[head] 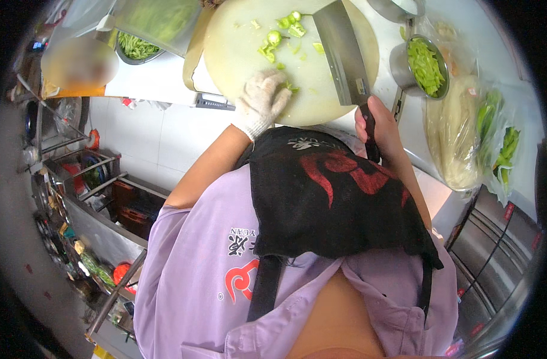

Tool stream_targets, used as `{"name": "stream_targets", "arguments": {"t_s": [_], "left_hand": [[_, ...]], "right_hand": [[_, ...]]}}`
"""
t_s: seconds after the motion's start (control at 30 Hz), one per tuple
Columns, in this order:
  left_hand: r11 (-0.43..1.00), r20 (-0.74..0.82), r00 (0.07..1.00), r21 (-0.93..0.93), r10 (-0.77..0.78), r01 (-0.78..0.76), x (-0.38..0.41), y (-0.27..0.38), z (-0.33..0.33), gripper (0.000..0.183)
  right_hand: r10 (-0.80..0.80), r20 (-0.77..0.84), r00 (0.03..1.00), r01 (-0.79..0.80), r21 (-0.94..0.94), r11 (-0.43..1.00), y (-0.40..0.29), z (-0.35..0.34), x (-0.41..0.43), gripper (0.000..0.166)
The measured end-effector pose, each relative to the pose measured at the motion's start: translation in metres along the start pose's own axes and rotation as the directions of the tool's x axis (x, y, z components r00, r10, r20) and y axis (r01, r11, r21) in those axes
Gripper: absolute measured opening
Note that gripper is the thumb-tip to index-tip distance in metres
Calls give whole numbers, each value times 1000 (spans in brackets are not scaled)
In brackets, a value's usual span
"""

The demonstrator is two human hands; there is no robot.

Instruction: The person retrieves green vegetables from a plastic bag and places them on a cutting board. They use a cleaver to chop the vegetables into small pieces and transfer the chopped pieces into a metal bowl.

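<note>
My right hand (383,125) grips the dark handle of a cleaver (343,54), whose broad steel blade lies over the right part of a round, pale cutting board (237,49). My left hand (262,96), in a white knitted glove, rests at the board's near left edge. Its fingertips are at a small piece of green pepper (291,87); whether they pinch it I cannot tell. Farther up the board are green pepper cores with stems (274,37), with small green scraps around them. The cleaver's blade is apart from my gloved hand.
A steel container of sliced green pepper (428,67) stands right of the board, beside plastic bags (453,130) of pale food and green vegetables. At the upper left are a bowl of green shreds (136,47) and a translucent tub (159,20). A metal rack stands lower left.
</note>
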State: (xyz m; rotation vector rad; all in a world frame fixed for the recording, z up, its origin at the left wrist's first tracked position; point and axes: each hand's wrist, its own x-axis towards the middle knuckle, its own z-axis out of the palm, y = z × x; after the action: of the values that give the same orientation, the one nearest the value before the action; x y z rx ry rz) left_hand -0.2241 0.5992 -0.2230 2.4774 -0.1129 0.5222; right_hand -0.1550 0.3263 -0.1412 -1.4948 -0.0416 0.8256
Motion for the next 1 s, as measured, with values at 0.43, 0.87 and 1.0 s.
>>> {"name": "stream_targets", "arguments": {"t_s": [0.43,0.87,1.0], "left_hand": [[844,-95,842,-144,-531,516,59,-80,-60,26],[743,121,793,-289,-597,603,-5,-27,-24,23],[800,-42,831,-302,-555,519,-11,-30,-18,26]], "right_hand": [[213,444,870,-16,-407,913,-12,-13,-13,44],[211,210,955,-111,-407,907,-17,13,27,39],[163,265,950,-67,-338,939,-8,52,26,48]]}}
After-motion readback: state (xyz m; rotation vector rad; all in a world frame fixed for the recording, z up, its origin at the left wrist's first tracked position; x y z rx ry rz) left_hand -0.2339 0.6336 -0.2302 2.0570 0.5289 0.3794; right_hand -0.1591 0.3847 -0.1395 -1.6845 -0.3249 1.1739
